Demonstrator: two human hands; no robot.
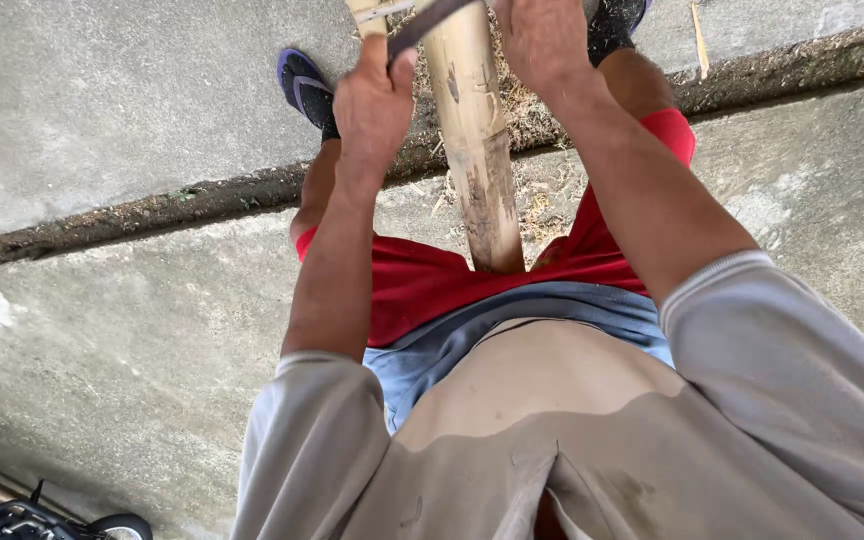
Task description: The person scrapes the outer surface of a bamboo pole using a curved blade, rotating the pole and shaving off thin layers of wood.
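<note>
Concrete floor [102, 110] fills most of the view, grey and rough, crossed by a dark, debris-filled seam [152, 208] that runs from lower left to upper right. Dry shavings [542, 205] lie scattered along that seam near the person's legs.

Next in size is the person's own body: a grey long-sleeved shirt [752, 400], pushed up at the forearms, and red shorts [422, 280]. A dark sandal [304, 88] shows on one foot beyond the left forearm.

Bamboo pole [477, 150]: pale tan with dark staining on its lower part. Its long axis runs almost straight away from the body, near end tucked between the thighs at the shorts, far end leaving the top edge of the view. It lies between the two hands.

Blade [430, 20]: a dark, narrow strip lying crosswise over the pole near the top edge, at a slight slant to the pole's axis.

Left hand [374, 100]: fingers closed on the left end of the blade, just beside the pole's left flank. Right hand [544, 40]: set against the pole's right side at the blade's other end; it appears to be gripping, but its fingers are cut off by the frame edge, so I cannot tell their state. Both hands sit at about the same reach; neither is clearly the nearer.

A wheeled black object [42, 522] shows at the lower left corner, well apart.
</note>
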